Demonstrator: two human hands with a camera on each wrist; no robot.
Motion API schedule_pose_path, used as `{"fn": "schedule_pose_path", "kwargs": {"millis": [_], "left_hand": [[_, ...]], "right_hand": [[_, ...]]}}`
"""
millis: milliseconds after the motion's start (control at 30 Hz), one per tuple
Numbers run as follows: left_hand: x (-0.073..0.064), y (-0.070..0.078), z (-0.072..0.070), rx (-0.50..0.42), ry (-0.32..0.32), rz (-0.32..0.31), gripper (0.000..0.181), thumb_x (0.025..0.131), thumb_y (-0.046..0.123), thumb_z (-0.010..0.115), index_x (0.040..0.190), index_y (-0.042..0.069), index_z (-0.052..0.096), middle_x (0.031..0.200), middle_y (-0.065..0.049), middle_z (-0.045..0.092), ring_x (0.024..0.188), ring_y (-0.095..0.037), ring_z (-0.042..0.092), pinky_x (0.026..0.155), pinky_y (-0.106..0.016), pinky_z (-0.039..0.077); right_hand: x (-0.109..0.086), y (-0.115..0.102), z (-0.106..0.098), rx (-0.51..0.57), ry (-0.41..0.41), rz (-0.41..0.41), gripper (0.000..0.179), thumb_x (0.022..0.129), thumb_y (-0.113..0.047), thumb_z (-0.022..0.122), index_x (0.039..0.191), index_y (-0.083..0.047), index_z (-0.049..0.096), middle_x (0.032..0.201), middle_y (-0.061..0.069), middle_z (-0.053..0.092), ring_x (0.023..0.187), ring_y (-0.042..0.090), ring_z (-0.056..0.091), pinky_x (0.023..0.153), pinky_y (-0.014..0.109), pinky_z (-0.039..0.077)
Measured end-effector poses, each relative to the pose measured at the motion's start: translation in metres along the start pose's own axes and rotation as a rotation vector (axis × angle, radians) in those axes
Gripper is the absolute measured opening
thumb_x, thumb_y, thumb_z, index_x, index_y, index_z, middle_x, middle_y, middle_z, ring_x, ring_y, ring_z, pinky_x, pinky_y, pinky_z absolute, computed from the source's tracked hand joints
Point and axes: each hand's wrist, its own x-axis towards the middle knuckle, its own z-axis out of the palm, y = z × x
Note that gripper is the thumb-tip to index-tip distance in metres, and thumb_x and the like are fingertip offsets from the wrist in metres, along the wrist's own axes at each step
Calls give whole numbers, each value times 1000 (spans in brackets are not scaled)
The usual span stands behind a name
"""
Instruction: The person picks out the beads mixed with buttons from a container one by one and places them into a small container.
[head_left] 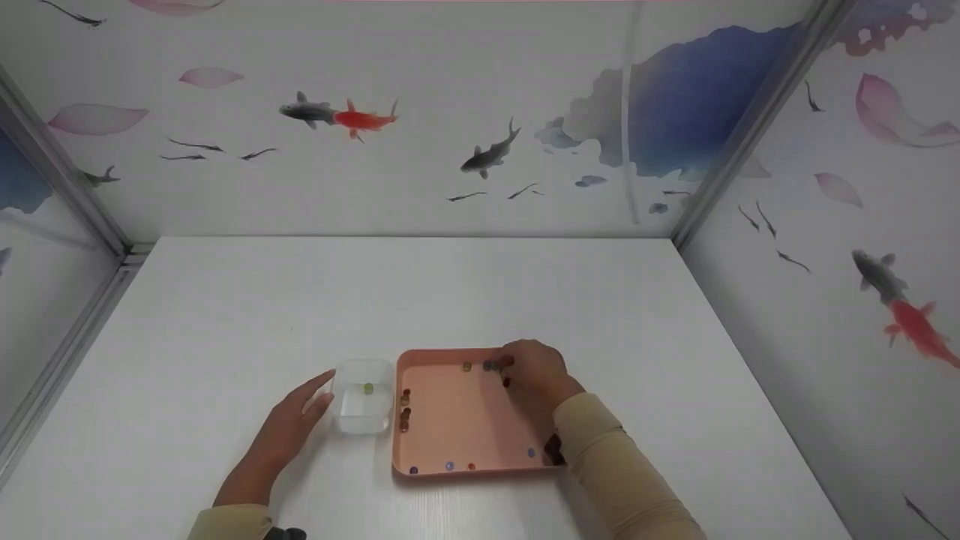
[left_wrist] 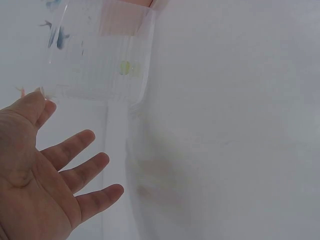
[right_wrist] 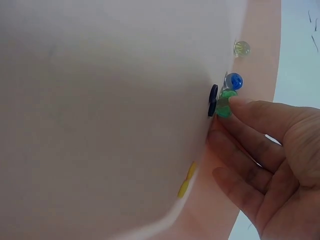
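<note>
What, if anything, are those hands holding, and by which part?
The right hand appears to pinch a green marble by its sides, between thumb and finger. The left hand grips nothing; its fingers spread beside the clear box.

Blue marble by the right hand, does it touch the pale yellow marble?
Apart: the right wrist view shows bare pink tray between the blue marble and the pale yellow marble.

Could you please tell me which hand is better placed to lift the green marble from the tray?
Probably the right hand: it touches the green marble in the pink tray, while the left hand is over by the clear container.
</note>
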Motion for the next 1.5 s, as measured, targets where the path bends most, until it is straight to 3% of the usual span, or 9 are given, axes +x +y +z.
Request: {"fn": "schedule_pose_path", "kwargs": {"millis": [300, 633, 700, 933, 1500], "left_hand": [[0, 0, 1, -8, 0, -10, 54, 104, 40, 41, 150, 13, 35, 154, -20, 30, 142, -44, 23, 113, -60, 19], [-2, 2, 0, -11, -2, -1, 54, 103, 39, 43, 150, 13, 35, 154, -20, 30, 142, -44, 23, 113, -60, 19], [-2, 2, 0, -26, -8, -1, 54, 103, 39, 43, 150, 14, 35, 155, -19, 30, 142, -43, 22, 113, -60, 19], [1, 0, 0, -47, -15, 10, 55, 104, 40, 42, 151, 13, 34, 155, -19, 29, 143, -43, 21, 114, -60, 18], [1, -2, 2, -55, 4, 13, 57, 103, 43, 41, 150, 12, 36, 154, -19, 31, 142, -43, 23, 114, -60, 18]], "right_hand": [[1, 1, 1, -40, 23, -30, 27, 90, -11, 66, 111, -25, 74, 104, -5, 71, 104, 18, 63, 88, 40, 52], [2, 1, 2, 58, 10, 22, 27, 90, -8, 64, 110, -24, 74, 102, -6, 69, 95, 14, 60, 89, 38, 50], [1, 0, -1, 66, -1, 15, 24, 90, -8, 64, 107, -22, 74, 102, -5, 68, 94, 15, 59, 88, 38, 50], [1, -2, -7, 73, -12, -14, 25, 91, -11, 66, 114, -19, 72, 116, 1, 68, 114, 23, 60, 95, 42, 49], [-2, -9, -15, 136, 20, -68, 23, 91, -7, 63, 110, -14, 73, 110, 3, 69, 107, 22, 62, 93, 42, 50]]}}
